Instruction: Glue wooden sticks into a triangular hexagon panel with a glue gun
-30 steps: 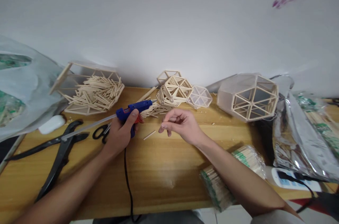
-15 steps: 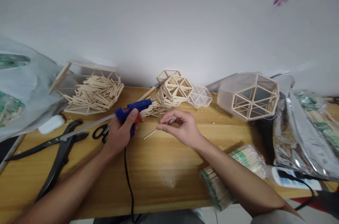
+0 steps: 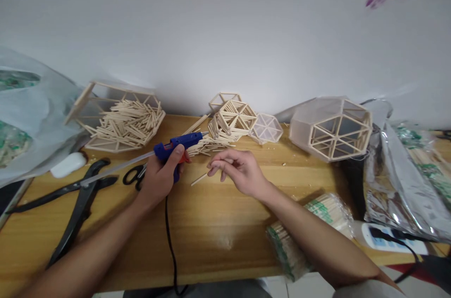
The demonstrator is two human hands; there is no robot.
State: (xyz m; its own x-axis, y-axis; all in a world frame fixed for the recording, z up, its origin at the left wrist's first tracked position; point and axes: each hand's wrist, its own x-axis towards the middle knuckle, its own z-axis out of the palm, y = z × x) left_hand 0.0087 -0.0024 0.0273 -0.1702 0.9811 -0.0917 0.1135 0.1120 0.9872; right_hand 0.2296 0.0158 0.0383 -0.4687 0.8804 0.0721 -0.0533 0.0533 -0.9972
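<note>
A blue hot glue gun (image 3: 169,148) with a red trigger is gripped in my left hand (image 3: 160,178), its nozzle pointing right. A long clear glue stick (image 3: 120,166) juts from its rear. To the right, my right hand (image 3: 241,171) has its fingers pinched at one end of a short thin wooden stick (image 3: 198,179), which points down and left. The fingers hide the stick's other end. Just beyond the hands lie loose sticks (image 3: 202,147) and a stack of hexagonal stick frames (image 3: 237,117).
At the left are a stick-filled frame basket (image 3: 127,124), black long-handled cutters (image 3: 82,199) and black-handled scissors (image 3: 133,176). A panelled frame (image 3: 331,131) stands back right. A bagged stick bundle (image 3: 292,253) lies under my right forearm, near a power strip (image 3: 394,238). The gun's cord (image 3: 171,237) runs over the front edge.
My right hand's fingers have shifted and straightened slightly around the stick's end. The stick, the glue gun and my left hand stay practically where they were.
</note>
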